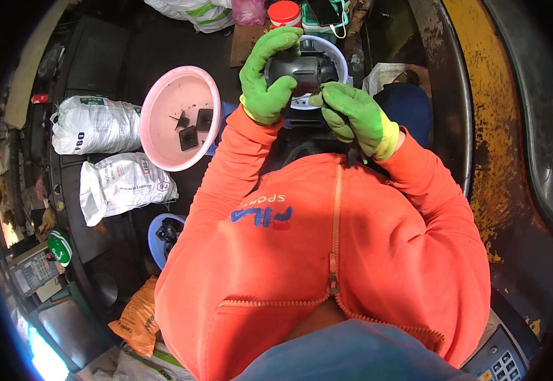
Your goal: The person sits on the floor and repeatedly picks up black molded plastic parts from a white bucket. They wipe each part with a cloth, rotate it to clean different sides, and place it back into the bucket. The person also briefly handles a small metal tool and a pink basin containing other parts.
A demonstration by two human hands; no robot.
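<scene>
My left hand [268,79], in a green glove with a yellow cuff, is wrapped round a black plastic part [298,71]. The part is rounded and lies sideways, with a narrower right end. My right hand [357,117], gloved the same way, has its fingers pinched together just below that narrower end. What they hold, if anything, is hidden. Beneath the part is a pale blue-white basin [338,58] with more dark pieces in it. To the left, a pink basin [156,143] holds a few black square-faced pieces [189,138].
White printed sacks [92,127] lie left of the pink basin. A blue basin [156,244] with black pieces sits by my left elbow. A red-lidded tub [284,13] and a phone [324,11] with a white cable are at the back. A rusty yellow metal surface [479,146] rises at right.
</scene>
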